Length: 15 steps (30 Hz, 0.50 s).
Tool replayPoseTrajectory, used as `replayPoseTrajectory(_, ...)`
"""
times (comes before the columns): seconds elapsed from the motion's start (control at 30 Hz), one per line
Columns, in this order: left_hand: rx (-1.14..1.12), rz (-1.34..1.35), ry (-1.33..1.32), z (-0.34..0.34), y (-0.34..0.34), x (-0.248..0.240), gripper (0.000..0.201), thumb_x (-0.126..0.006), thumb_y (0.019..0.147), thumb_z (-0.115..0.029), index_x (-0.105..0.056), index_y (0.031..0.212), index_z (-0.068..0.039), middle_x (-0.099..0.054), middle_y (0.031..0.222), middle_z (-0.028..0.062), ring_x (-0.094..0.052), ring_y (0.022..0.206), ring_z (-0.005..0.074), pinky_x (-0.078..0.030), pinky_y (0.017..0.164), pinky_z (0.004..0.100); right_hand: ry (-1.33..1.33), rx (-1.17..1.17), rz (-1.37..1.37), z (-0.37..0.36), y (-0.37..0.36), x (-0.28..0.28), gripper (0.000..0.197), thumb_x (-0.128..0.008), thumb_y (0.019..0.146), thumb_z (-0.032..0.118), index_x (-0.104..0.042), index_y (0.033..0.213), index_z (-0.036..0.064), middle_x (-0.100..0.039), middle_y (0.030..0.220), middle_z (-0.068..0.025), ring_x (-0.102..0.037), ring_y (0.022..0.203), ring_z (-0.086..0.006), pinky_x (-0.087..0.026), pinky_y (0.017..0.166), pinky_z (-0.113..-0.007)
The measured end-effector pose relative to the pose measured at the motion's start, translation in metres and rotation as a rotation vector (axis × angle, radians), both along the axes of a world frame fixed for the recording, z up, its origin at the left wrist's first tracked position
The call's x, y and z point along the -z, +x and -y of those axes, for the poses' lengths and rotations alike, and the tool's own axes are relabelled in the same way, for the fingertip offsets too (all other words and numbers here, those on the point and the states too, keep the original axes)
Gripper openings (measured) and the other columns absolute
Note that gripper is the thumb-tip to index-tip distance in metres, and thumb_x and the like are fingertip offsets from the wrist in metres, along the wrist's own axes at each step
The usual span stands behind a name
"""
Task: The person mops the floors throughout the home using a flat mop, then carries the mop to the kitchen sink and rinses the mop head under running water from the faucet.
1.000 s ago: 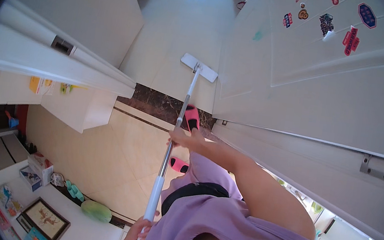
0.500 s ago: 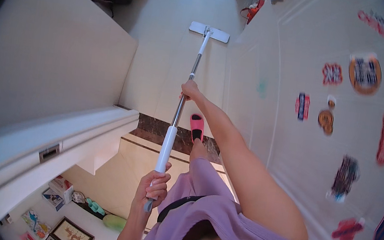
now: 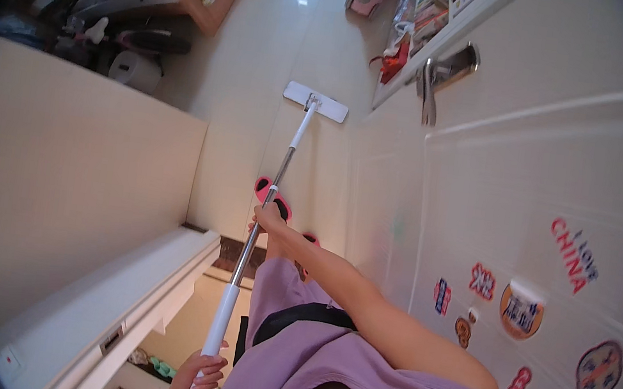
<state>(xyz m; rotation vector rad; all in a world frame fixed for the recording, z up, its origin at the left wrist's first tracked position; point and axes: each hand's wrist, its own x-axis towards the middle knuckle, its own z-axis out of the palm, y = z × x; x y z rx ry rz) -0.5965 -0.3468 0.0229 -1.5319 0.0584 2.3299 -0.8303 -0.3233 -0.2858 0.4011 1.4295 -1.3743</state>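
Note:
A flat mop [image 3: 245, 253] with a long steel and white pole reaches forward from my body, tilted away from me. Its white rectangular head [image 3: 331, 108] lies on the pale tiles ahead. My left hand [image 3: 199, 375] wraps round the white grip near the pole's lower end. Further up, my right hand [image 3: 269, 219] is closed round the steel part, with its fingers partly hidden behind the pole. Just beyond that hand show my feet in pink and black slippers [image 3: 284, 208], partly covered by the pole and my forearm.
A white door [image 3: 477, 193] with a metal handle [image 3: 429, 92] and several stickers stands at the right. On the left are a pale panel [image 3: 82, 141] and a door frame. Further ahead are a wooden bed frame [image 3: 209, 16], a pink wheeled toy [image 3: 367, 1] and a shelf.
I have stepped forward past the dark threshold, and both feet now show. The bed, shelf and door handle have come into view. Both hands keep their hold on the mop.

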Motion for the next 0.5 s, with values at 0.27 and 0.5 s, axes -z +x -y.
replayPoseTrajectory(0.27, -0.113, -0.176, 0.094, 0.098, -0.204, 0.049, 0.024, -0.042, 0.081, -0.009, -0.040, 0.103, 0.000, -0.038, 0.062, 0.0029, -0.034, 0.042, 0.0046, -0.029, 0.031, 0.0141, 0.114, 0.012, -0.133, 0.095, -0.224, 0.032, 0.007, -0.040, 0.071, 0.004, -0.040, 0.073, -0.0027, -0.046, 0.055, -0.0101, -0.052, 0.042, -0.0194, -0.046, 0.037, -0.034)
replayPoseTrajectory(0.5, 0.689, -0.180, -0.571, 0.175, -0.271, 0.025, 0.028, -0.056, 0.075, -0.011, -0.044, 0.097, -0.001, -0.034, 0.048, -0.0041, -0.030, 0.036, 0.0037, -0.023, 0.033, 0.0172, 0.083, 0.227, -0.112, 0.145, -0.265, 0.046, 0.008, -0.042, 0.072, 0.006, -0.041, 0.069, -0.0006, -0.045, 0.052, -0.0091, -0.052, 0.041, -0.0208, -0.045, 0.035, -0.034)
